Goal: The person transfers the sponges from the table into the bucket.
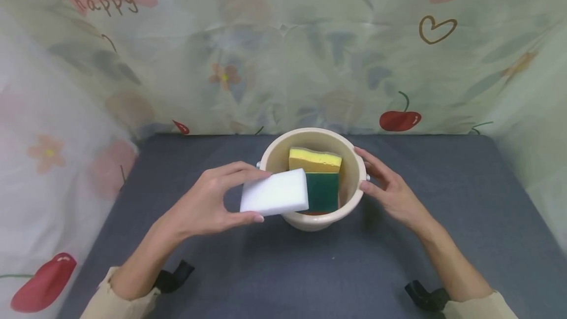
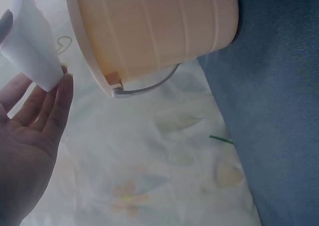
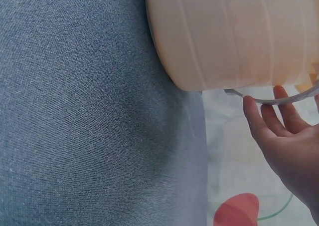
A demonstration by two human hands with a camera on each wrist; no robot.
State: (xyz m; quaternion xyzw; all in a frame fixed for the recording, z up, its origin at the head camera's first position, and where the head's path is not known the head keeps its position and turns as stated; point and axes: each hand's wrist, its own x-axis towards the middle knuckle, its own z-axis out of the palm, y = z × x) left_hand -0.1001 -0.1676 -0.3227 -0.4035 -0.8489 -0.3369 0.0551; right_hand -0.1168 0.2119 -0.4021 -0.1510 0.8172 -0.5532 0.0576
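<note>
— Head view first: where does the white sponge block [image 1: 274, 193] sit against the beige bucket [image 1: 352, 196]?

— At the bucket's left rim, its right end already over the opening. The left hand [image 1: 208, 203] pinches it, thumb along the near edge and fingers along the far edge. Its long axis runs left to right, tilted so the bucket end sits a little higher.

— And seen from the left wrist?

— The same white block [image 2: 30, 44] is caught at the fingertips [image 2: 64, 89], with the ribbed bucket wall [image 2: 159, 26] just to its right, apart from it.

— What does the block look like?

— Plain white, rectangular, sharp-cornered, matte, no scouring layer.

— What's inside the bucket?

— A yellow-and-green scouring sponge [image 1: 320, 181], leaning against the far wall, just right of the block.

— The other hand?

— The right hand [image 1: 390, 188] lies against the bucket's right side with fingers extended and loose, holding nothing. The left hand is the one nearer the block. The bucket stands on a grey-blue cloth [image 1: 465, 220].
</note>
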